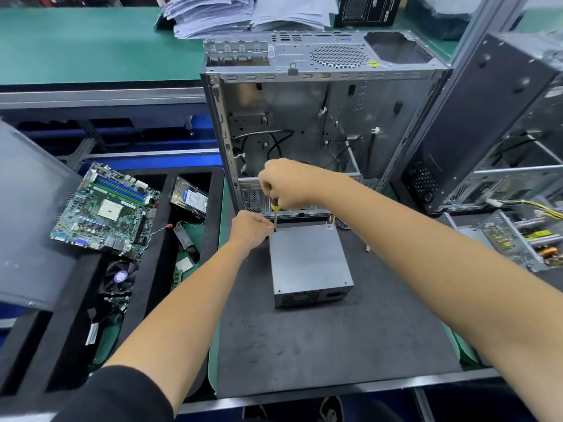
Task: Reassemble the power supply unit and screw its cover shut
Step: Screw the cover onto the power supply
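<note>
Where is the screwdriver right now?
The screwdriver stands upright in the middle of the head view, gripped by the right hand, its tip at the far left corner of the grey power supply, beside the left hand.

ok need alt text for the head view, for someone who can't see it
A person's right hand holds a screwdriver upright at the far left corner of a closed grey power supply unit, while the left hand steadies that corner. Behind stands an open computer case; a motherboard lies in a tray to the left.
</note>
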Demonstrator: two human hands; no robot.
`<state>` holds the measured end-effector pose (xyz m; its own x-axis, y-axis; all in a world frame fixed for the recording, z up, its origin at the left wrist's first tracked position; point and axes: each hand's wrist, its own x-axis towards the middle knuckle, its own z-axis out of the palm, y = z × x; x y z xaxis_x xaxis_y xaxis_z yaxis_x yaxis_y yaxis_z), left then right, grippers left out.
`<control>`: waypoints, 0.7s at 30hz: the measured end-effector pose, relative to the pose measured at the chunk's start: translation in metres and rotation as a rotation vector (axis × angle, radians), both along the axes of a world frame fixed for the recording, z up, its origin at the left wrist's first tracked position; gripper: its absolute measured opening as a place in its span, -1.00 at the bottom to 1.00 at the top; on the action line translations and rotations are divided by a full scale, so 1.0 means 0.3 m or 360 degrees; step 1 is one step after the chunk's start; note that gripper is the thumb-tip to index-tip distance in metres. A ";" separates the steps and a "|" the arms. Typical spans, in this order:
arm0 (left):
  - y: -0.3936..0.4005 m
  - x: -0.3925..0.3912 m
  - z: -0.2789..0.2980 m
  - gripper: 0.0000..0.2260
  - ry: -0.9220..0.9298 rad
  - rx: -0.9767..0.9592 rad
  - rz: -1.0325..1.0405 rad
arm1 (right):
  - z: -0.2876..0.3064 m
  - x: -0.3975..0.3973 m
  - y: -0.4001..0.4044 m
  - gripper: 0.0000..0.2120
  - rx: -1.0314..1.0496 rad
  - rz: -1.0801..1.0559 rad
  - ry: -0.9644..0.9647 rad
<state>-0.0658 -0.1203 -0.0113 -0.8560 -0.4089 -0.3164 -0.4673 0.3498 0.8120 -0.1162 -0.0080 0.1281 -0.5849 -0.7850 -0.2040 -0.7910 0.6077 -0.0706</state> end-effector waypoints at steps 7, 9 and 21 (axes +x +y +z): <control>-0.001 0.000 -0.009 -0.78 0.0014 0.0008 0.0012 | -0.038 0.002 -0.004 -0.74 0.0073 -0.0021 0.0357; 0.002 0.003 -0.006 -0.80 0.0021 -0.0013 -0.0004 | -0.031 0.004 0.010 -0.72 0.0062 -0.0059 0.0305; -0.027 0.051 0.013 -0.90 0.0249 -0.0301 -0.0434 | -0.026 0.013 -0.011 -0.71 0.0098 -0.0040 0.0351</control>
